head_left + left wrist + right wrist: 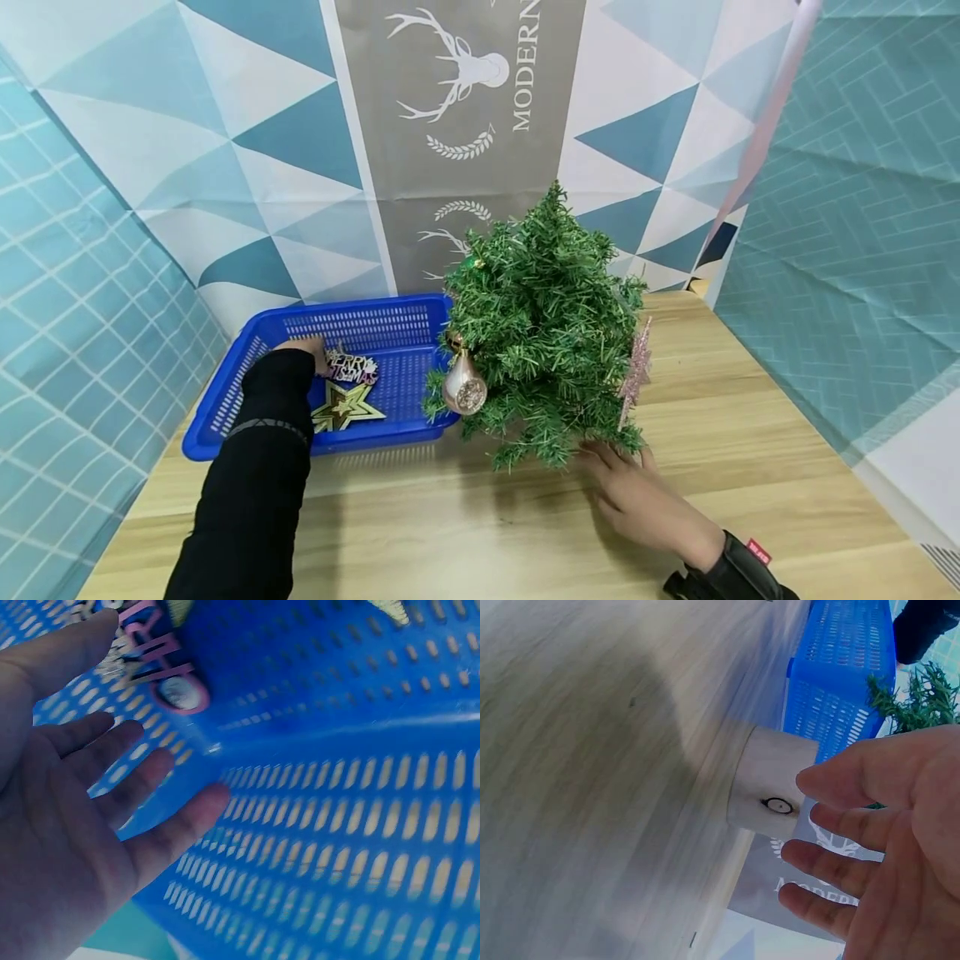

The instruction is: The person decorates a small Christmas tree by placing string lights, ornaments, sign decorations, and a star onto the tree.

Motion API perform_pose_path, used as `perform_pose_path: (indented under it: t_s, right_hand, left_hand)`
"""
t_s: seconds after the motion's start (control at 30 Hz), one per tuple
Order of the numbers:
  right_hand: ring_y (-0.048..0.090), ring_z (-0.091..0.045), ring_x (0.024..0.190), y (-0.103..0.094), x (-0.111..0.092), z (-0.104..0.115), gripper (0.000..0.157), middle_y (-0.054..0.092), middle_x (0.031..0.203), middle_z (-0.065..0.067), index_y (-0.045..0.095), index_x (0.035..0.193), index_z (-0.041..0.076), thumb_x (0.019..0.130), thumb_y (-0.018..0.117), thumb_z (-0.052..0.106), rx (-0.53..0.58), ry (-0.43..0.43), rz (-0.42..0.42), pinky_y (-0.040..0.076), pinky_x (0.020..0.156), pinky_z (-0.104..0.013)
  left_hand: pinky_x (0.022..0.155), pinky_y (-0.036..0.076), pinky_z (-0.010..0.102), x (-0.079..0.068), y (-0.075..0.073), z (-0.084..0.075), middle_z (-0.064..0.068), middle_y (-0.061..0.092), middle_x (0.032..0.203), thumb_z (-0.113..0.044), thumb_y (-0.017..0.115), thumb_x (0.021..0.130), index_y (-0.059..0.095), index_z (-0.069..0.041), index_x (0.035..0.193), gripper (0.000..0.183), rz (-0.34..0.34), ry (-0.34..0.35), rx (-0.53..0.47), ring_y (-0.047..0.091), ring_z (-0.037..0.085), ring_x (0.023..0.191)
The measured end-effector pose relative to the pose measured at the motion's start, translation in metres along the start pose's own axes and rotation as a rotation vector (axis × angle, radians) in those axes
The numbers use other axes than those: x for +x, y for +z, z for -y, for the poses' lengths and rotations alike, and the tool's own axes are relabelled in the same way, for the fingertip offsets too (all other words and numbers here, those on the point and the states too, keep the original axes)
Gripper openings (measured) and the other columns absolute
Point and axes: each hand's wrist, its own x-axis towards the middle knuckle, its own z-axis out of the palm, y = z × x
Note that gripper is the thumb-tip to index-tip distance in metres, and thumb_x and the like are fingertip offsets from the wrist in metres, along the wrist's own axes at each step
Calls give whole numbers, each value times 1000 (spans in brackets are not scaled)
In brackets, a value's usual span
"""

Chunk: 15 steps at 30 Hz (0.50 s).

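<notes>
In the blue plastic basket (408, 433), my left hand (307, 348) reaches down beside a pink and silver "Merry Christmas" lettering ornament (352, 368). The left wrist view has the fingers (154, 780) spread and lightly bent, the thumb overlapping the ornament's edge. A gold star ornament (347, 407) lies just in front of it. My right hand (637, 500) is low by the small artificial Christmas tree (555, 325), partly under its branches. From the right wrist, its loosely bent fingers show close to the tree's pale base (772, 776).
On the tree hang a pinkish teardrop ornament (465, 387) at the left and a pink glitter ornament (637, 375) at the right. The basket stands left of the tree on a wooden table (750, 433). A patterned cloth backdrop (465, 175) rises behind.
</notes>
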Motion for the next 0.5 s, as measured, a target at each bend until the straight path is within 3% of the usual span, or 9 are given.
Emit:
perform_pose_path:
  t_s: [0.1, 0.23, 0.37, 0.43, 0.5]
  right_hand:
    - [43, -38, 126, 4, 0, -1, 50, 44, 141, -14, 54, 133, 11, 85, 65, 11, 25, -11, 11, 20, 99, -70]
    - [39, -43, 128, 6, 0, 1, 53, 41, 142, -21, 47, 138, 2, 89, 63, 13, 71, 23, 62, 31, 93, -70]
    - [35, -45, 130, 7, 1, 3, 55, 37, 145, -23, 43, 140, 1, 90, 62, 14, 95, 72, 97, 29, 91, -73]
    - [35, -46, 130, 7, 2, 3, 53, 37, 144, -24, 45, 139, 1, 90, 62, 14, 99, 74, 93, 30, 91, -73]
    - [37, -47, 128, 7, 3, 2, 49, 39, 142, -26, 49, 134, 1, 89, 63, 14, 89, 57, 78, 31, 90, -72]
  left_hand:
    - [96, 40, 54, -6, 10, 1, 40, 29, 138, -16, 63, 91, 29, 17, 136, 65, -4, -34, -56, 36, 52, 123]
    - [98, 36, 58, 1, 23, -1, 40, 31, 137, -19, 63, 92, 29, 17, 135, 66, -22, -45, -34, 30, 54, 126]
    - [100, 27, 64, 12, 31, 1, 39, 30, 139, -23, 62, 93, 31, 15, 137, 66, -61, -81, 17, 23, 54, 129]
    - [98, 30, 64, 14, 29, 4, 38, 36, 136, -16, 60, 93, 40, 14, 133, 54, -74, -90, -7, 31, 52, 126]
    - [91, 38, 56, 13, 25, 8, 36, 46, 127, -8, 58, 91, 52, 11, 120, 36, -78, -71, -43, 45, 47, 113]
